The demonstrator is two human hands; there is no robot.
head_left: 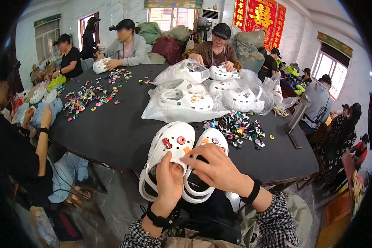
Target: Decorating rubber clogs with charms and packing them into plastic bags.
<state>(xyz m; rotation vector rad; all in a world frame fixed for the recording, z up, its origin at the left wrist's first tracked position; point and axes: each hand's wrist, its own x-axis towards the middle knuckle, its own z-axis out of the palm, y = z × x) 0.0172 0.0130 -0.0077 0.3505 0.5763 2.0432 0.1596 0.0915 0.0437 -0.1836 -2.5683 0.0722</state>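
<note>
Two white foam clogs lie side by side at the near edge of the black table (111,132), heels toward me. My left hand (168,180) grips the heel opening of the left clog (169,144), which carries small coloured charms on top. My right hand (217,167) rests over the right clog (213,138), fingers pointing left toward an orange charm (187,150) between the two clogs. Both wrists wear black bands.
A pile of small charms (239,128) lies just beyond the clogs to the right. Clear bags of white clogs (194,97) fill the table's middle. More charms (91,93) spread at the far left. Several people sit around the table.
</note>
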